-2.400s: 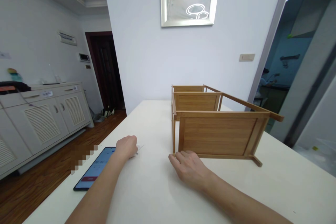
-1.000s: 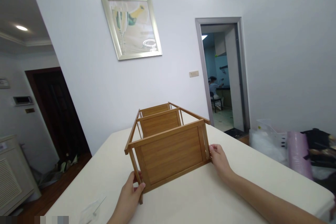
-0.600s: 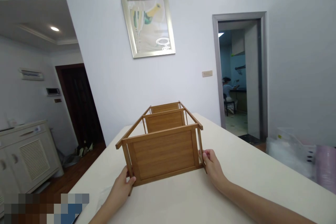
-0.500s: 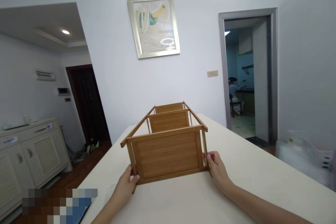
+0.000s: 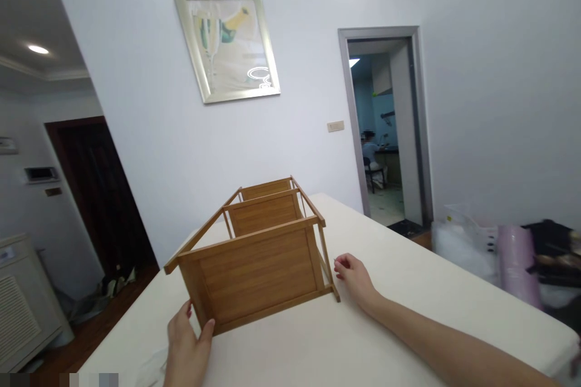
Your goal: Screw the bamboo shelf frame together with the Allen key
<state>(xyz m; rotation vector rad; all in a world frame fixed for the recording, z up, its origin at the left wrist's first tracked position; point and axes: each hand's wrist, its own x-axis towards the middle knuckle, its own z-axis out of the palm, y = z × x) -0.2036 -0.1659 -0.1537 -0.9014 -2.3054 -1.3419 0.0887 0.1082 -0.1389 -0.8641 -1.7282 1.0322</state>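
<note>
A brown wooden shelf rack point(image 5: 261, 275) lies on its side on the white table point(image 5: 281, 354), its panels standing upright one behind another between thin rails. At the near lower left corner, my left hand point(image 5: 187, 338) grips the rack, with the thumb on the front panel's edge and the fingers round the outer side. Just off the near right corner is my right hand point(image 5: 356, 281), apart from the rack. Its thumb and fingers are pinched together; a tiny pale tip shows there, too small to name.
Clear plastic material point(image 5: 463, 248) and a pink roll point(image 5: 517, 266) are beyond the table's right edge. A person point(image 5: 371, 148) sits past the doorway. To the left stands a white cabinet point(image 5: 27, 302). A framed picture point(image 5: 231, 42) hangs on the wall ahead.
My right hand has let go of the rack's right leg and moved a little away from it. The view has turned to the right. My left hand stays at the rack's left corner.
</note>
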